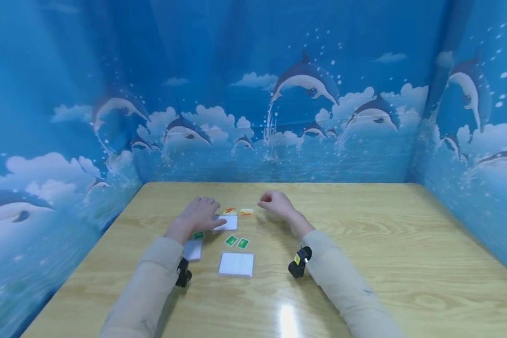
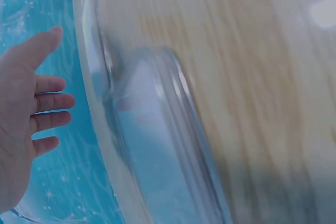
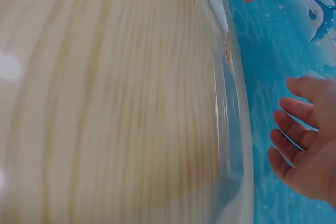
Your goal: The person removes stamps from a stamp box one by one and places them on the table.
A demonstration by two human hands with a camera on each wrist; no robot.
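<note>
My left hand (image 1: 199, 214) is held over the left part of the table with its fingers extended, its thumb overlapping a flat white rectangular piece (image 1: 232, 222) in the head view. Straight, spread fingers show in the left wrist view, with nothing held. My right hand (image 1: 276, 204) hovers to the right of two small orange-and-yellow cards (image 1: 247, 212). Its fingers are loosely bent and hold nothing, as the right wrist view (image 3: 307, 140) shows. Toward me lie small green cards (image 1: 231, 240), one of them close under the left wrist.
A second white rectangular piece (image 1: 235, 264) lies nearer to me, and a white stack (image 1: 193, 250) sits beside the left forearm. Clear, shiny edges (image 2: 173, 98) show on a block in the left wrist view. Dolphin-printed curtains (image 1: 270, 159) surround the wooden table (image 1: 384, 234).
</note>
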